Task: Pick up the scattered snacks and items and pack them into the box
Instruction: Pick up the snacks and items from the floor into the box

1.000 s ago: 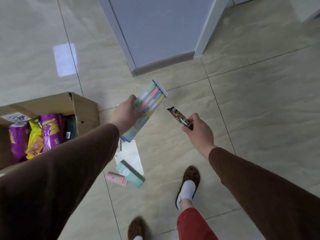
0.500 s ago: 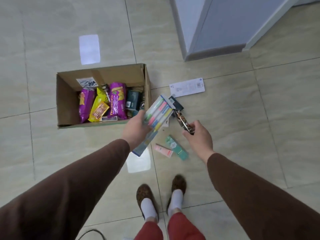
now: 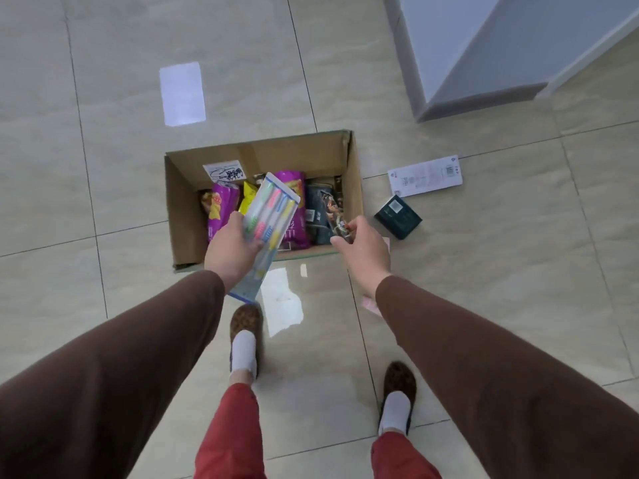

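An open cardboard box [image 3: 179,216] stands on the tiled floor ahead of me, holding purple snack bags [image 3: 292,188], a yellow bag [image 3: 248,198] and a dark packet [image 3: 316,205]. My left hand [image 3: 231,252] grips a clear pack of coloured toothbrushes [image 3: 269,216], tilted over the box's near edge. My right hand [image 3: 363,250] pinches a dark snack bar wrapper [image 3: 333,212] above the box's right side. On the floor right of the box lie a small dark green box [image 3: 397,217] and a white card [image 3: 425,175].
A grey door and its frame [image 3: 484,81] rise at the upper right. My feet in brown slippers [image 3: 246,328] stand just behind the box. A pink item [image 3: 368,302] peeks out from under my right forearm. Glossy tiles surround the box.
The view has swung so the box sits in front of me. Both hands have moved forward with their items and now hover over the box.
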